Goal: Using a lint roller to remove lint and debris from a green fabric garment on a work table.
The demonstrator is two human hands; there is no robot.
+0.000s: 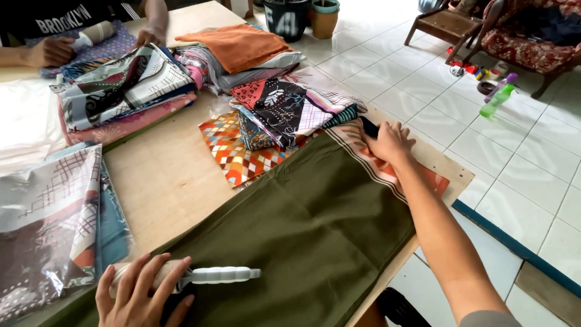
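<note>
Pressing olive cloth [302, 230] w/ right hand [390, 142], folded fabrics [284, 112] just beside.

White tiled floor [520, 163] fills right side of frame, daylight glare on tiles toward top center. Upper right: wooden armchair [526, 36] with red patterned cushions, low wooden stool [445, 24] just left of it. Small clutter and a green plastic bottle [497, 100] on floor in front of chair. Top center: dark bucket [285, 18], tan pot [325, 18] beside it. Dark mat edge, lower right.
</note>
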